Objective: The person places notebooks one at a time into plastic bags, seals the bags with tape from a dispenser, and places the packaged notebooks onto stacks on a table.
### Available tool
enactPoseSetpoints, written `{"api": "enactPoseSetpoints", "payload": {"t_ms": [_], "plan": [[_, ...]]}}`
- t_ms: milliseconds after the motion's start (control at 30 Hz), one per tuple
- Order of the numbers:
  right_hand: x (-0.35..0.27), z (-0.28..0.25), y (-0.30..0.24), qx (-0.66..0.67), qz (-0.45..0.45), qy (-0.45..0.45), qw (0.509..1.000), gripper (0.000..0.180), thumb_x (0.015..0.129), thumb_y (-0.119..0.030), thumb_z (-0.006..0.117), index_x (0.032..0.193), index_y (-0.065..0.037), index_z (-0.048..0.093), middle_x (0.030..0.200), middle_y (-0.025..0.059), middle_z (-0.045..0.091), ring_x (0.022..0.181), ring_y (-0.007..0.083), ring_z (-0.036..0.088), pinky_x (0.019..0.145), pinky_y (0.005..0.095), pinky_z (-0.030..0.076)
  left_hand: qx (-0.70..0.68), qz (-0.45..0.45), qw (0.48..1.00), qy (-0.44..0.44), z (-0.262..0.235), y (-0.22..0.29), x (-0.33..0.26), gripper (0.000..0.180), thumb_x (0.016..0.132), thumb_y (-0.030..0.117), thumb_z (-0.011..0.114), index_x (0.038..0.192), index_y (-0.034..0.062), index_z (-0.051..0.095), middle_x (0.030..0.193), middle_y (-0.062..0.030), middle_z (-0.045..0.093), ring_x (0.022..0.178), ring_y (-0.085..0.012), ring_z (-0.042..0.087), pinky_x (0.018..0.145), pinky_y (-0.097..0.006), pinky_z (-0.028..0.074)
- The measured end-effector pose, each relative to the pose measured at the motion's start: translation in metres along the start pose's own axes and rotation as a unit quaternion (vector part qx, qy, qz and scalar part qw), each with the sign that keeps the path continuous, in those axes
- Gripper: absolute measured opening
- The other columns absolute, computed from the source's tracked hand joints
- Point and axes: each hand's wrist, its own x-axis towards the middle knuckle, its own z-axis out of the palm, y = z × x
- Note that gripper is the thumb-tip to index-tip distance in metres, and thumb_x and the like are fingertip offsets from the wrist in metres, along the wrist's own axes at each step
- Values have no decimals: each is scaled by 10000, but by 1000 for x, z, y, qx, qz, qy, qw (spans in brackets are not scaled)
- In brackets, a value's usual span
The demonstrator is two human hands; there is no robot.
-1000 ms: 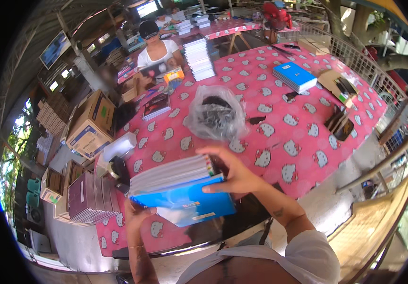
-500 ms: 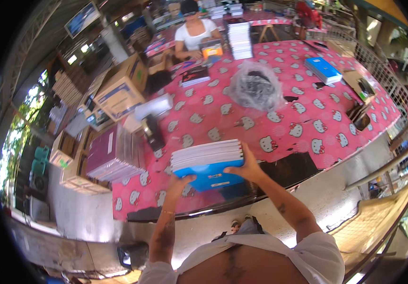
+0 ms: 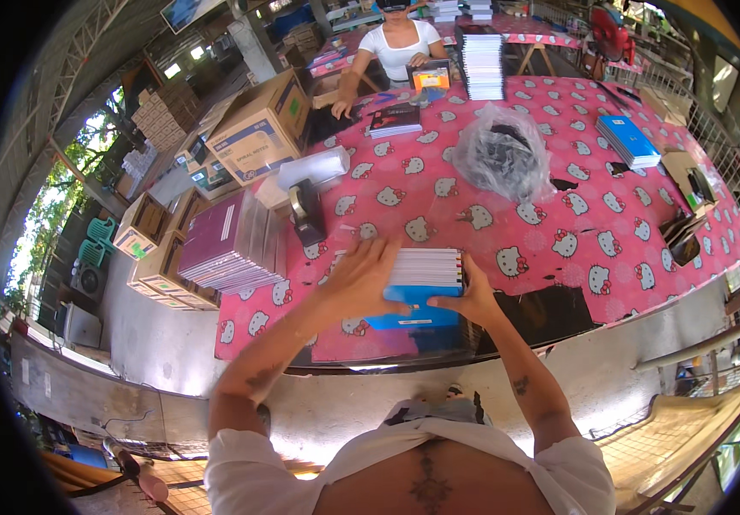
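A stack of blue notebooks (image 3: 425,273) stands at the table's near edge, a blue cover toward me and the page edges up. My right hand (image 3: 475,296) grips its right end, with the thumb on the front cover. My left hand (image 3: 359,281) lies over the left end, fingers stretched out across the top and the thumb near the front cover. It hides that end of the stack. Left of my hands is a black tape dispenser (image 3: 307,215). Beyond it stands a pile of purple-covered notebooks (image 3: 231,243) in clear wrap.
Cardboard boxes (image 3: 258,129) stand at the left. A clear plastic bag with dark contents (image 3: 503,154) lies mid-table on the pink cloth (image 3: 438,184). More blue notebooks (image 3: 627,142) lie at the right. Across the table sits a person (image 3: 400,47) beside a tall notebook stack (image 3: 483,64).
My left hand has moved from the stack's lower left front to its top left, fingers now stretched. My right hand stays on the right end. The view has shifted, and the person opposite has reached out an arm.
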Motion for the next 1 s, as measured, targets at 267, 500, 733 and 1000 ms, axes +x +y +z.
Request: {"api": "enactPoseSetpoints", "payload": {"t_ms": [267,500,733,1000], "plan": [[-4,5,10,91,-72,80,990,866,674,-265,910,1387,-32,476,1260,106,610,1197,247,565,1022,388,421,-44,-28,998,38,-17,-30,-14,792,636,435,878,1164,-27,510,966,-252,661,901,-417,675,755,-445,549],[-6,24,65,324,205,93,919,711,855,-461,745,1359,-9,528,1181,95,649,1084,241,626,970,410,476,-565,-206,794,85,68,-139,-22,693,773,376,839,1258,-39,570,1128,-131,683,978,-228,661,838,-350,548],[33,5,62,197,267,211,919,528,868,-408,730,1120,47,640,939,121,700,756,213,696,633,338,561,-668,-280,689,-1,162,-176,26,742,783,414,821,1298,-51,558,1213,-178,648,1037,-248,665,862,-361,552],[42,3,113,61,303,292,905,566,850,-447,761,1018,88,682,832,109,688,670,173,648,537,272,478,-462,-293,837,-21,192,-202,50,764,747,563,784,1224,-14,635,1106,-187,703,1008,-298,686,870,-372,533]]}}
